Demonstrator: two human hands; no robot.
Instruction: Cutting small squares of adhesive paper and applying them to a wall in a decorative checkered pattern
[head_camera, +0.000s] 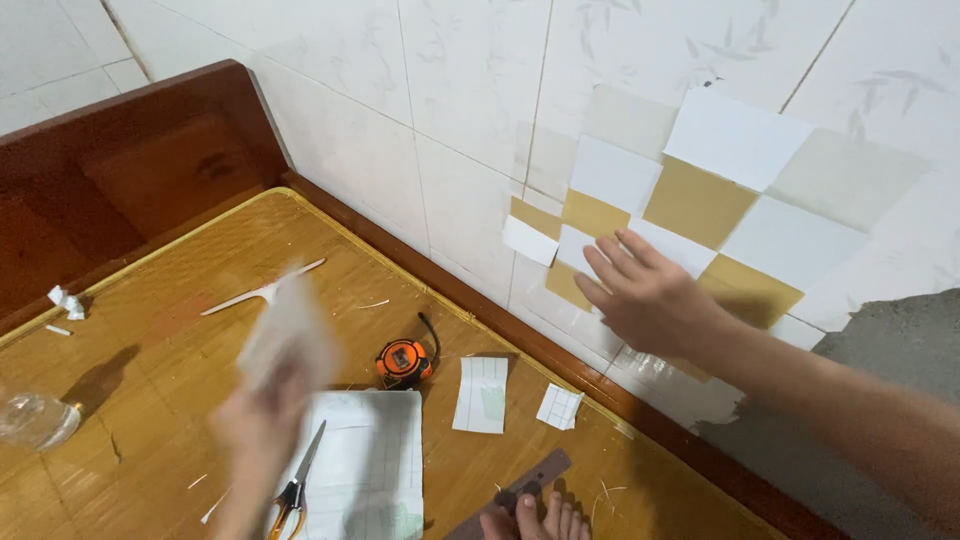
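Right hand (650, 295) flat on wall squares (700, 205)

The squares (690, 200) are stuck flat on the wall in a checker pattern, white next to gold. They slope up toward 1 o'clock. The right hand (645, 295) lies flat and spread on the lower squares. The sheet (288, 335) is pale and thin. It is blurry. It is up in the left hand (262, 420), at 9 o'clock from the squares.
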